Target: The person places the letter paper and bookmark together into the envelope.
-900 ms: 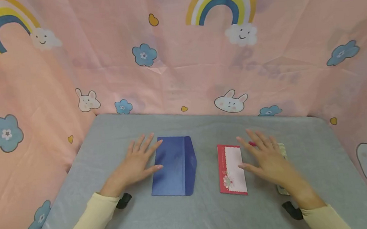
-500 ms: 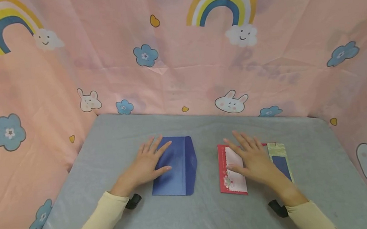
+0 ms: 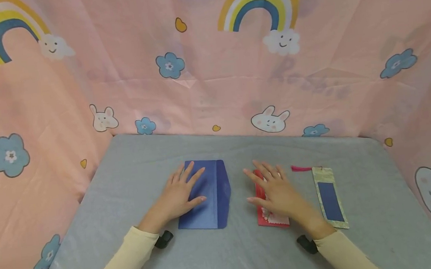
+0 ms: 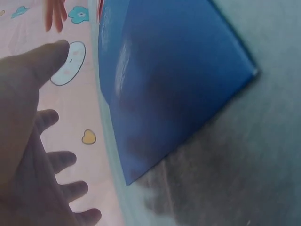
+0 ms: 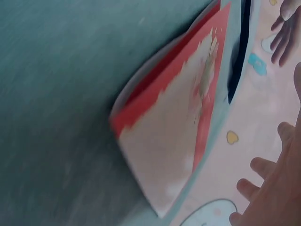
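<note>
A blue envelope [image 3: 203, 213] lies on the table with its flap spread out to the right. My left hand [image 3: 178, 193] hovers above its left half, fingers spread, holding nothing; the left wrist view shows a gap between the hand and the envelope [image 4: 174, 84]. Right of it lies a red and white card [image 3: 276, 219], partly hidden beneath my right hand [image 3: 277, 191]. That hand is also spread and holds nothing. In the right wrist view the card [image 5: 164, 127] looks folded, its layers slightly apart along one edge, and the fingers are clear of it.
A bookmark [image 3: 331, 201] with a dark blue panel and a pink tassel [image 3: 300, 168] lies right of the card. Grey cloth covers the table [image 3: 227, 259]. A pink printed curtain [image 3: 211, 87] stands behind and along both sides.
Both hands have moved inward: the left to the right over the envelope, the right to the left from the bookmark to above the card. The bookmark has come into full view.
</note>
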`<move>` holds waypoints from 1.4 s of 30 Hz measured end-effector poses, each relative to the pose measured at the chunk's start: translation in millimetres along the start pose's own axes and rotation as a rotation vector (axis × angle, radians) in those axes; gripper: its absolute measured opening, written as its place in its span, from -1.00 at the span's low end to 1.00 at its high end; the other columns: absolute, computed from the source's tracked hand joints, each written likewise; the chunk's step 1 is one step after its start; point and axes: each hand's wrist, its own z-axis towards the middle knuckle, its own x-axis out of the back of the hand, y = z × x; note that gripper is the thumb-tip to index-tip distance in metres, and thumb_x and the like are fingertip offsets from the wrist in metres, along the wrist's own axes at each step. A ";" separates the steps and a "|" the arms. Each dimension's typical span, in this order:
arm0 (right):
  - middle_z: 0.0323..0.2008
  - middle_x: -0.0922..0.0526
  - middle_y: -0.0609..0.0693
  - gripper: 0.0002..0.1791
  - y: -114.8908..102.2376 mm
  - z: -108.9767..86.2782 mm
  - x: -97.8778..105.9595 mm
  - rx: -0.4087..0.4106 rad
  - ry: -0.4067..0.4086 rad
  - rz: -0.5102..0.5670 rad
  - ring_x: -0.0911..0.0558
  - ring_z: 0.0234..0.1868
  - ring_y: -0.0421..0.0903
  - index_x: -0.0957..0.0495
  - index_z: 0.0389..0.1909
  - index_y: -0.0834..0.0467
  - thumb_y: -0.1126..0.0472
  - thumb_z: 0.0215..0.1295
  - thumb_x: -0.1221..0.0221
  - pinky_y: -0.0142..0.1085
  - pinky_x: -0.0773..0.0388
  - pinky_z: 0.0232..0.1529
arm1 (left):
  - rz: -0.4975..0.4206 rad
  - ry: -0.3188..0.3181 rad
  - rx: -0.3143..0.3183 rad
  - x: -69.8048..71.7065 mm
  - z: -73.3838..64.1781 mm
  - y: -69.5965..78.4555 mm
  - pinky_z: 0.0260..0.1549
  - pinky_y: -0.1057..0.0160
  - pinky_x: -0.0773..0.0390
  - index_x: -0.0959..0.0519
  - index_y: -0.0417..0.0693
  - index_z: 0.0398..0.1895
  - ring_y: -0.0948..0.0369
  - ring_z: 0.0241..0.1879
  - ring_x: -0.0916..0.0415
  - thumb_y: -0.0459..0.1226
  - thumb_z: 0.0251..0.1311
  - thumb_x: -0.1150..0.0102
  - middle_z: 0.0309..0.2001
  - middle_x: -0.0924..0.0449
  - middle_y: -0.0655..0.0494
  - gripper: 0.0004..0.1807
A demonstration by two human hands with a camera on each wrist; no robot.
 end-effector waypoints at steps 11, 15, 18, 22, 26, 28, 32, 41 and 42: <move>0.55 -0.12 0.15 -0.15 -18.9 15.3 -11.2 0.021 -0.019 0.114 -0.13 0.54 0.26 -0.09 0.54 -0.17 -0.29 0.29 -0.13 0.35 0.05 0.43 | 0.001 0.020 0.094 -13.0 2.9 8.4 0.30 -0.34 -0.27 -0.12 0.16 0.56 -0.34 0.50 -0.01 0.17 0.22 -0.20 0.57 0.00 -0.22 -0.11; 0.53 -0.17 0.14 -0.18 -26.0 20.3 -15.1 0.028 -0.028 0.132 -0.14 0.54 0.23 -0.08 0.55 -0.18 -0.30 0.33 -0.08 0.34 0.05 0.44 | 0.023 0.009 0.113 -19.7 4.8 11.1 0.31 -0.31 -0.27 -0.11 0.18 0.56 -0.31 0.51 -0.01 0.20 0.22 -0.17 0.57 0.02 -0.20 -0.11; 0.51 -0.22 0.14 -0.21 -31.7 25.0 -18.2 0.028 -0.038 0.151 -0.15 0.53 0.23 -0.07 0.55 -0.18 -0.31 0.37 -0.02 0.36 0.07 0.44 | 0.041 0.008 0.124 -24.0 5.8 13.4 0.32 -0.29 -0.28 -0.11 0.17 0.56 -0.31 0.51 -0.02 0.23 0.22 -0.15 0.57 0.02 -0.20 -0.10; 0.48 -0.28 0.11 -0.23 -38.6 30.4 -22.4 0.012 -0.059 0.184 -0.17 0.53 0.23 -0.07 0.55 -0.17 -0.31 0.40 0.02 0.37 0.13 0.45 | 0.043 0.019 0.126 -27.7 6.1 17.2 0.32 -0.30 -0.27 -0.15 0.12 0.55 -0.33 0.49 -0.05 0.23 0.21 -0.16 0.56 0.00 -0.23 -0.10; 0.44 -0.35 0.07 -0.25 -44.7 34.4 -25.8 -0.009 -0.078 0.237 -0.23 0.50 0.18 -0.11 0.54 -0.11 -0.26 0.41 0.00 0.35 0.10 0.46 | 0.034 0.011 0.133 -29.9 6.6 21.0 0.32 -0.30 -0.26 -0.15 0.12 0.55 -0.32 0.49 -0.04 0.23 0.22 -0.14 0.56 0.00 -0.23 -0.11; 0.42 -0.38 0.07 -0.25 -47.8 36.0 -27.0 -0.021 -0.082 0.263 -0.26 0.48 0.16 -0.14 0.53 -0.07 -0.24 0.41 -0.02 0.33 0.04 0.45 | 0.031 0.012 0.137 -31.0 6.7 22.8 0.31 -0.30 -0.27 -0.16 0.12 0.54 -0.32 0.49 -0.05 0.23 0.23 -0.14 0.56 -0.01 -0.22 -0.11; 0.41 -0.39 0.11 -0.24 -53.1 37.3 -30.0 -0.049 -0.093 0.272 -0.29 0.47 0.18 -0.16 0.52 -0.01 -0.22 0.40 -0.05 0.25 -0.04 0.47 | 0.011 0.020 0.149 -32.2 7.1 26.3 0.30 -0.30 -0.29 -0.19 0.10 0.53 -0.33 0.47 -0.09 0.21 0.22 -0.17 0.55 -0.04 -0.23 -0.13; 0.35 -0.47 0.15 -0.23 -58.7 38.6 -38.1 -0.074 -0.060 0.250 -0.36 0.42 0.18 -0.25 0.48 0.05 -0.19 0.34 -0.15 0.20 -0.16 0.44 | 0.029 0.016 0.194 -36.7 9.6 30.8 0.29 -0.32 -0.27 -0.24 0.09 0.51 -0.36 0.46 -0.09 0.21 0.21 -0.18 0.53 -0.08 -0.26 -0.14; 0.34 -0.47 0.15 -0.23 -59.0 38.9 -38.7 -0.073 -0.054 0.244 -0.37 0.41 0.17 -0.25 0.48 0.05 -0.18 0.34 -0.16 0.20 -0.17 0.43 | 0.028 0.015 0.202 -37.2 9.9 31.2 0.30 -0.32 -0.26 -0.24 0.09 0.50 -0.36 0.46 -0.09 0.22 0.20 -0.18 0.53 -0.08 -0.26 -0.14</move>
